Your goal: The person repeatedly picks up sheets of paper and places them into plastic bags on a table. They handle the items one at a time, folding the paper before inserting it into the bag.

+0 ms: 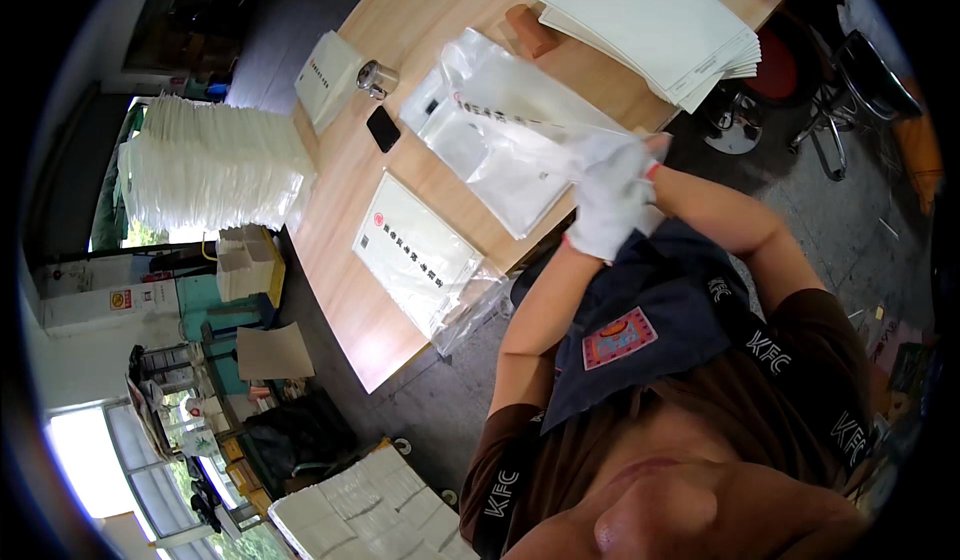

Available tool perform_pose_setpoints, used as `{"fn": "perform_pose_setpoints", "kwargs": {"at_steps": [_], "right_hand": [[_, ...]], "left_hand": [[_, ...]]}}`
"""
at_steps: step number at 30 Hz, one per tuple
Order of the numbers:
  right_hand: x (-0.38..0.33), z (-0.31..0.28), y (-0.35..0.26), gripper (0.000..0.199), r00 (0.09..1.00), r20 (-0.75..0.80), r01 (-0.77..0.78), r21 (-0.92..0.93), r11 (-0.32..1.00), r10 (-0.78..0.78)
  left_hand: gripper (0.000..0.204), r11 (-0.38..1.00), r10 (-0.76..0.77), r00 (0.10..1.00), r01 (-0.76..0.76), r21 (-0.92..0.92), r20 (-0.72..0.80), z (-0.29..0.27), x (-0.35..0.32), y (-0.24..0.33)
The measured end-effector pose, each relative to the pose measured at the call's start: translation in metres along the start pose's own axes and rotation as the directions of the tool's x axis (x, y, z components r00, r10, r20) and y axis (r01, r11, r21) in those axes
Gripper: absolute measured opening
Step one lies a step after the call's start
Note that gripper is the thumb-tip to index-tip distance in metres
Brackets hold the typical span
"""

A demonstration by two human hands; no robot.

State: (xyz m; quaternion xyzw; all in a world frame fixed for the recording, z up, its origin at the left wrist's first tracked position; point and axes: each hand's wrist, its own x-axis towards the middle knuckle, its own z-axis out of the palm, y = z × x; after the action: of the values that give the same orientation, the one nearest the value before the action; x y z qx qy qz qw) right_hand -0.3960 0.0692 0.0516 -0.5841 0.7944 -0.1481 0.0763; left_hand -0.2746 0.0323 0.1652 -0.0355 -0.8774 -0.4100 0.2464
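Observation:
At the table's near edge, my left hand [598, 228] and my right hand [628, 165], both in white gloves, are close together and overlap. A bare fingertip shows at the right glove. Both hands are closed at the near end of a clear plastic bag [545, 145], which is raised toward them. Dark printing shows through or on the bag. Under it lies a stack of clear plastic bags [510, 192]. The gloves hide part of the grip. Left of the stack, a white printed sheet in a clear sleeve [415, 250] lies flat, its plastic end hanging past the edge.
A black phone [383, 130], a metal cup [377, 79] and another white packet [328, 82] lie on the table [350, 310]. A brown block [531, 32] sits by white boards [640, 20] at the far right. A tall white stack [215, 165] stands left; a stool [735, 125] stands right.

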Motion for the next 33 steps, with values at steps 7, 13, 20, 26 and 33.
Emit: {"fn": "perform_pose_setpoints", "kwargs": {"at_steps": [7, 13, 20, 26, 33], "right_hand": [[-0.062, 0.011, -0.051, 0.036, 0.873, -0.471, 0.165, 0.033, 0.986, -0.131], [-0.099, 0.006, -0.031, 0.052, 0.843, -0.525, -0.176, -0.067, 0.982, 0.116], [-0.123, 0.006, -0.023, 0.027, 0.973, 0.019, -0.222, -0.178, 0.959, 0.229], [-0.175, -0.031, -0.043, 0.031, 0.739, 0.584, -0.258, -0.213, 0.942, 0.334], [-0.171, -0.031, -0.047, 0.025, 0.805, 0.583, 0.141, -0.008, 0.990, -0.110]], "left_hand": [[0.019, 0.882, -0.469, 0.883, 0.470, 0.036, -0.027, 0.004, -0.034, -0.066], [0.029, 0.961, -0.226, 0.974, 0.221, 0.165, 0.018, 0.021, -0.126, -0.052], [0.015, 0.655, -0.449, 0.778, 0.621, 0.430, -0.440, -0.006, -0.232, -0.086], [0.011, 0.560, -0.822, 0.495, 0.792, -0.243, -0.280, -0.007, -0.260, 0.017], [0.009, 0.643, -0.744, 0.665, 0.688, -0.338, -0.063, -0.011, -0.273, -0.003]]}}
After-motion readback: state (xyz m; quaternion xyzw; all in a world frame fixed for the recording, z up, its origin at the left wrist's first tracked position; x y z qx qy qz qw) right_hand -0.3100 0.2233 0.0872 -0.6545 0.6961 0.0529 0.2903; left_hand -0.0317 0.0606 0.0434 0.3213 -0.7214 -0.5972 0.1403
